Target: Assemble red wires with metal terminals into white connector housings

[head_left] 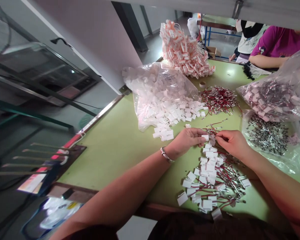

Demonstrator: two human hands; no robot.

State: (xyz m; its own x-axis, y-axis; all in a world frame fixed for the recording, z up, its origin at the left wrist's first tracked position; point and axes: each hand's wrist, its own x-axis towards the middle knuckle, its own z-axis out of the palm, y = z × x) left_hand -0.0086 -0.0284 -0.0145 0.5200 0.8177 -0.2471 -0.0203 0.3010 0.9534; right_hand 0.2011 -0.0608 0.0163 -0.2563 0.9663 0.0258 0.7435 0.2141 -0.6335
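Note:
My left hand (190, 138), with a bracelet on its wrist, pinches a small white connector housing (205, 137) between thumb and fingers. Just to its right, my right hand (228, 140) has its fingertips pressed together close to the housing; what they hold is too small to make out. Below both hands lies a heap of white housings with short red wires (210, 170) and metal ends. A few loose red wires (215, 126) lie just beyond my fingertips. Past them is a pile of red wires with metal terminals (221, 99).
A clear bag (150, 90) spills white housings at left. Behind it rises a heap of orange-and-white parts (182, 50). At right are a bag of small metal parts (267, 135) and a fuller plastic bag (277, 96). A tape roll (202, 84) lies mid-table. A person in purple (282, 43) sits across.

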